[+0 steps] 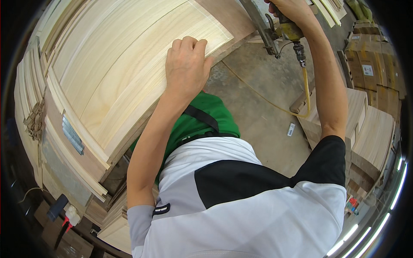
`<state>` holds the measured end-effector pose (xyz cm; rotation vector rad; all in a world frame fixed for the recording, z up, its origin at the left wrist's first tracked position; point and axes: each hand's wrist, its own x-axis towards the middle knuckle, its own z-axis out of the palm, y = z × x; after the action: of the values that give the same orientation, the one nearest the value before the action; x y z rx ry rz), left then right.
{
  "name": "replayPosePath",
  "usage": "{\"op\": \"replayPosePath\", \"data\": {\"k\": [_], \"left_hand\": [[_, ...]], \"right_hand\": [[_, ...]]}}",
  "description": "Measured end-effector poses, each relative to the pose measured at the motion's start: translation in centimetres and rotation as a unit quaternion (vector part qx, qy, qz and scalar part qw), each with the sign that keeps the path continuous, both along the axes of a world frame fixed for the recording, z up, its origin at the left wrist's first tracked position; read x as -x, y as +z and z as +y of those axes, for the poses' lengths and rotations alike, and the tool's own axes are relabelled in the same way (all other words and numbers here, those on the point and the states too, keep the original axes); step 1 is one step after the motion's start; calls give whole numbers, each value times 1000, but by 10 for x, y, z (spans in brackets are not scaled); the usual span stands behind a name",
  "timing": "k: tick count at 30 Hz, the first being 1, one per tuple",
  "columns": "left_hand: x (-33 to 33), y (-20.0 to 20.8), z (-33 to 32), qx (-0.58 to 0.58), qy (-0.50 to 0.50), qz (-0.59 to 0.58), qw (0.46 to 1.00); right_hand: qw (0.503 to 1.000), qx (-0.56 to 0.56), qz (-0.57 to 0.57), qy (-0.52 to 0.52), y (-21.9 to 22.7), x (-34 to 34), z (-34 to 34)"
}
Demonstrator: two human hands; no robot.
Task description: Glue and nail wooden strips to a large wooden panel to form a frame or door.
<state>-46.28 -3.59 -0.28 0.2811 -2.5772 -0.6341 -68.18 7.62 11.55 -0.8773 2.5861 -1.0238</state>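
A pale wooden panel (129,56) lies on the bench at the upper left. My left hand (186,64) rests on its near right part, fingers bent and fingertips hidden beneath the knuckles; whether they hold anything is hidden. At the upper right, my right hand (290,9) is wrapped round the handle of a yellow-green and black air nail gun (291,32). From its fitting hangs a yellow air hose (306,86). The gun is beside a metal bar (263,28), away from the panel.
Grey-blue staple strips (72,134) and thin wooden strips (77,112) lie along the bench's left side. Wooden board stacks (370,133) and cardboard boxes (370,64) stand at the right. A small white packet (291,129) lies on the concrete floor (258,90). A black-headed mallet (57,207) is lower left.
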Motion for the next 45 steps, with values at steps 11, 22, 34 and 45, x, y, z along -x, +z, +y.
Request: {"op": "replayPosePath", "data": {"k": [11, 22, 34, 45], "left_hand": [[9, -12, 6, 6, 40, 44, 998], [9, -13, 7, -25, 65, 28, 997], [11, -13, 7, -24, 51, 47, 997], [-18, -6, 1, 14, -35, 49, 998]], "right_hand": [[999, -19, -16, -39, 16, -18, 21], [988, -90, -80, 95, 31, -80, 54], [983, -153, -52, 85, 23, -88, 48], [995, -89, -52, -7, 50, -110, 72]]}}
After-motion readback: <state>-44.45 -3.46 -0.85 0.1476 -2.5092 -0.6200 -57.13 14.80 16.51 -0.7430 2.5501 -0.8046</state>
